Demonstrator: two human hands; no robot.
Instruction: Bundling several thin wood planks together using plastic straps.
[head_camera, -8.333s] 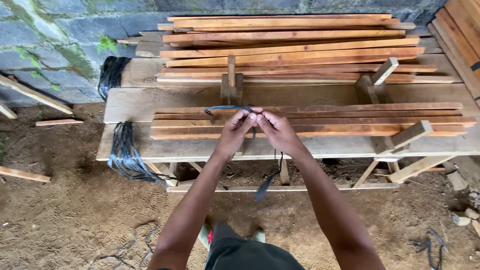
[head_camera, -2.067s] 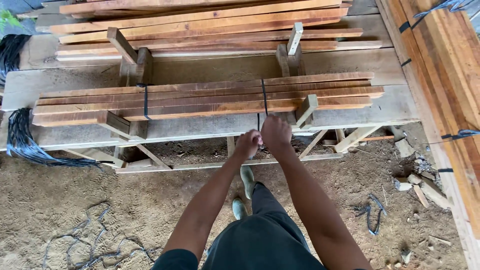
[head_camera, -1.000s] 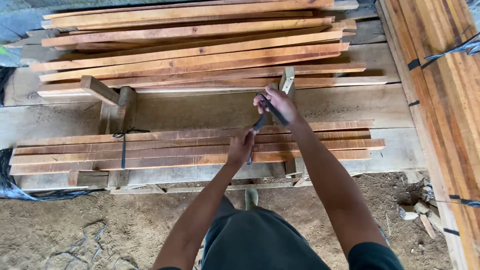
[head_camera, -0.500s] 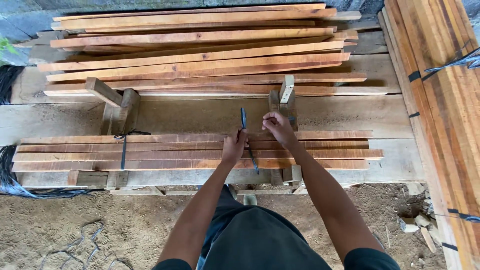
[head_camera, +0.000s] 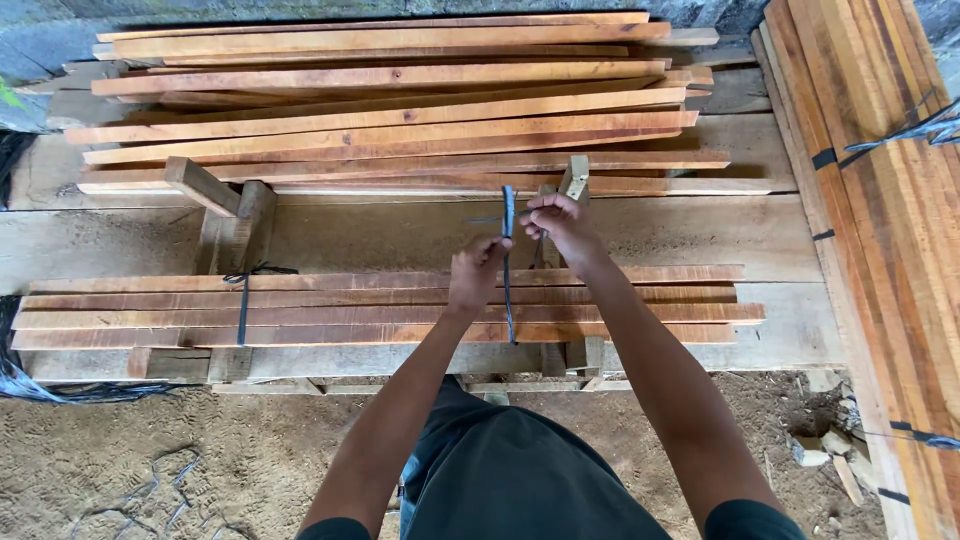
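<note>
A bundle of long reddish wooden slats (head_camera: 300, 305) lies along the front of a rough plank workbench (head_camera: 400, 235). A black plastic strap (head_camera: 507, 270) runs round the bundle's right part and stands up above it. My left hand (head_camera: 474, 272) pinches this strap just over the slats. Slightly higher and to the right, my right hand (head_camera: 555, 217) grips the strap's other end, pulled taut. A second black strap (head_camera: 243, 300) is tied round the bundle's left part.
A loose pile of slats (head_camera: 400, 100) fills the bench's back. Wooden stop blocks (head_camera: 235, 215) (head_camera: 573, 180) stand behind the bundle. Strapped slat bundles (head_camera: 880, 200) lie on the right. Black straps (head_camera: 25, 385) hang at the left; strap scraps litter the dirt floor (head_camera: 150, 470).
Over the last second both hands have worked the strap ends above the right part of the bundle; the right hand dropped toward the slats, then rose and pulled the strap upright.
</note>
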